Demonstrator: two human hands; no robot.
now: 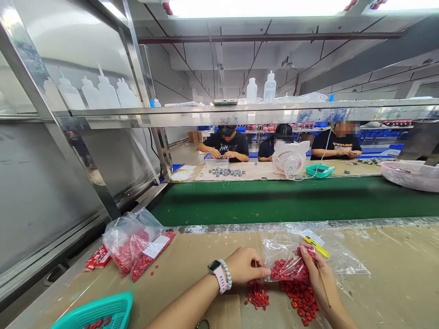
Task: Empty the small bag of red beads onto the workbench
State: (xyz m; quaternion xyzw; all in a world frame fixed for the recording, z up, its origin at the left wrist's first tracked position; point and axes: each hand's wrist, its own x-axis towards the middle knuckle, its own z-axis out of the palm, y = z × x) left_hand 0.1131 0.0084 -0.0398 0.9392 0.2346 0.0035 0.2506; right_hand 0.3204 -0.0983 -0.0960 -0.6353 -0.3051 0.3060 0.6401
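Note:
A transparent plastic bag (pixel 287 268) with small red pieces inside is held just over the cardboard-covered table. My left hand (pixel 244 265), wearing a watch and a beaded bracelet, pinches its left edge between thumb and fingers. Around the bag's right end my right hand (pixel 319 275) is closed, thumb on top. A thin brown stick (pixel 323 285) lies along that hand, apparently tucked between the fingers; its upper end is hidden. Beneath the bag are a pile of smaller red pieces (pixel 258 294) and a pile of larger red pieces (pixel 302 302).
Filled bags of red pieces (pixel 132 249) lie at left, above a teal basket (pixel 116 304). A yellow cutter (pixel 316 246) rests beside a flat plastic sheet (pixel 353 262). Beyond runs a green conveyor belt (pixel 274 201) under a metal shelf (pixel 206 119). Three people sit across it, near a white fan (pixel 291 160).

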